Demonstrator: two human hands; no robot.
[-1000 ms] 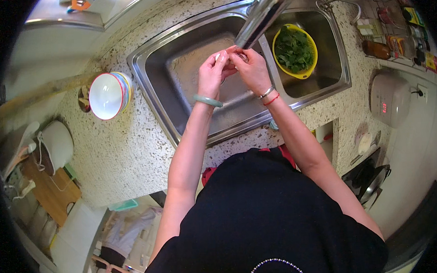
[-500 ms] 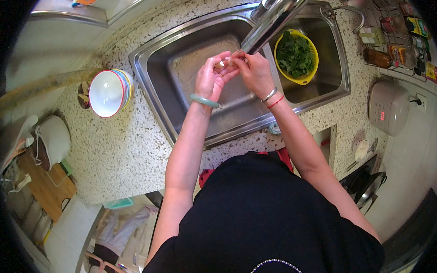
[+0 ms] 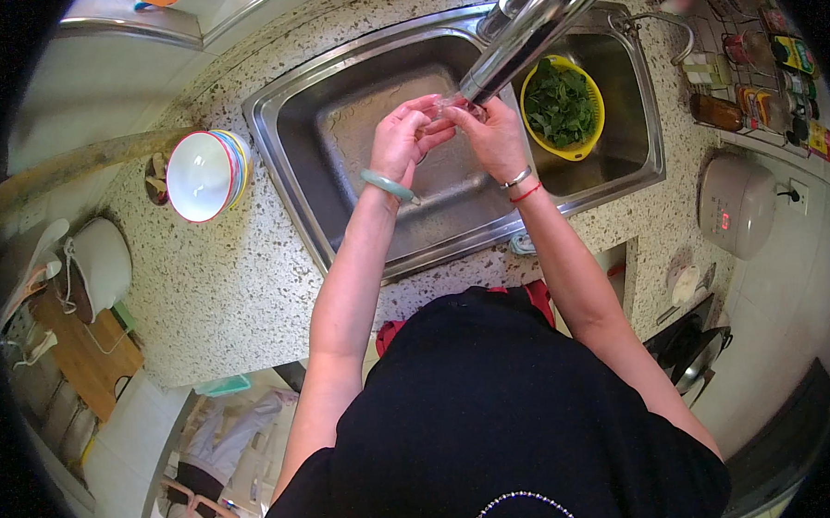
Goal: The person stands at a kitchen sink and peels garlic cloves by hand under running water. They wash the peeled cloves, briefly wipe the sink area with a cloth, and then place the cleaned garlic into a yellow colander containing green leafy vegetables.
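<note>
Over the large basin of the steel sink, both my hands meet just below the tip of the chrome faucet. My left hand, with a green bangle at its wrist, is palm up with its fingers curled in. My right hand comes from the other side, its thumb and fingers pinched close to the left fingertips. Clear, glistening water shows between the two. What the fingers hold is hidden now. A yellow colander of leafy greens sits in the smaller basin, right of my right hand.
Left of the sink, stacked bowls stand on the speckled counter. A wooden cutting board is farther left. On the right are a rack of bottles and jars and a pale rice cooker. Another person appears at lower left.
My left fingers have curled in, hiding small pale pieces, like garlic cloves, that showed in the palm. My right hand has shifted slightly, and water now shows at the fingertips.
</note>
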